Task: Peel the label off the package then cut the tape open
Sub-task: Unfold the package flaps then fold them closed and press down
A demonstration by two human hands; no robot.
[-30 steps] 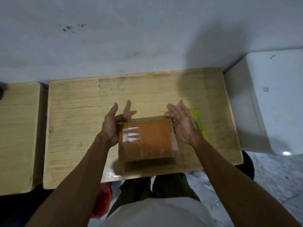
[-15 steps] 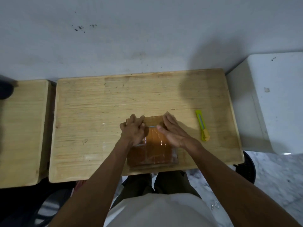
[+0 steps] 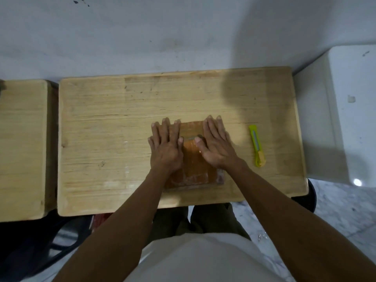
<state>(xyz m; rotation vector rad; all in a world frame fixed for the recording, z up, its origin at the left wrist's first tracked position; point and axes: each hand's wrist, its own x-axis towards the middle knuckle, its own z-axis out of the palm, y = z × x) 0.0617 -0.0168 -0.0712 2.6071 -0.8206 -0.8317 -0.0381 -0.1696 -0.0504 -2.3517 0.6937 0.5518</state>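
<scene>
A brown cardboard package (image 3: 193,165) wrapped in glossy clear tape lies flat on the wooden table (image 3: 114,127), near its front edge. My left hand (image 3: 165,145) rests palm down on the package's left half, fingers spread. My right hand (image 3: 215,143) lies palm down on its right half, fingers spread too. Neither hand grips anything. A strip of the taped top shows between my thumbs. No label can be made out on the visible part. A yellow-green utility knife (image 3: 257,147) lies on the table to the right of my right hand, apart from it.
A second wooden table (image 3: 22,143) stands close on the left with a narrow gap between. A white box-like unit (image 3: 345,110) stands against the table's right edge. A grey wall runs behind. My legs are under the front edge.
The package was held up at its sides a second ago. It now lies flat on the table, and both hands have moved on top of it and flattened out.
</scene>
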